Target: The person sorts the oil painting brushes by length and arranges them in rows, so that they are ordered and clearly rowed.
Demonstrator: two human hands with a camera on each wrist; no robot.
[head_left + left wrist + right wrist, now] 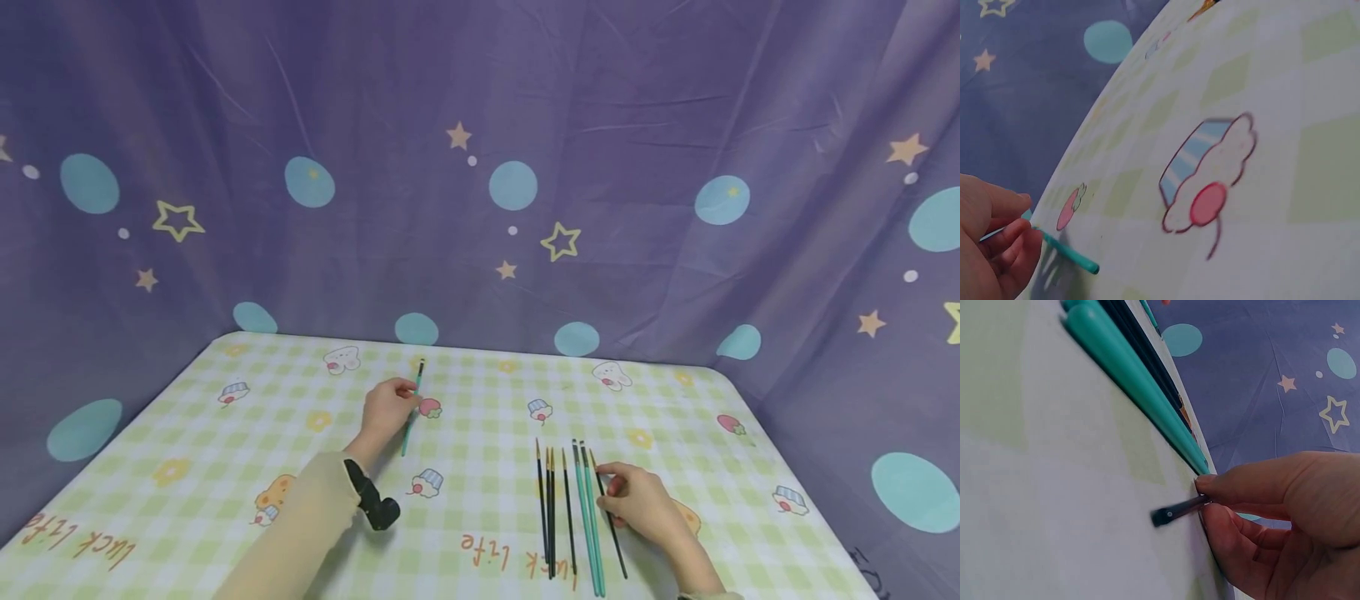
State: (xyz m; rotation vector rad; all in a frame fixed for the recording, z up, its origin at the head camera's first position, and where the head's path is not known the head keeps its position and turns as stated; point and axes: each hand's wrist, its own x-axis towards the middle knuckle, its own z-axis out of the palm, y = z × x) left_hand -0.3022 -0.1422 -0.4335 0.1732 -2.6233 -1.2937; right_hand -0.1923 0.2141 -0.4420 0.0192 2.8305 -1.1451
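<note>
Near the middle-left of the table, my left hand [390,408] pinches a green-handled paintbrush [406,437], bristles pointing to the far edge. In the left wrist view the green handle [1075,255] sticks out past the fingertips above the cloth. On the right, my right hand [637,500] pinches a thin black-handled paintbrush [617,546] between thumb and fingers. The right wrist view shows its dark handle end [1179,510] beyond the fingertips. Two green paintbrushes [591,533] lie just left of this hand, and several black paintbrushes [543,508] lie beside them, bristles away from me.
A checked tablecloth [247,454] with cartoon prints covers the table. Behind the table and along its sides hangs a purple curtain [420,250] with stars and dots. A black wrist strap with a camera [372,500] sits on the left sleeve.
</note>
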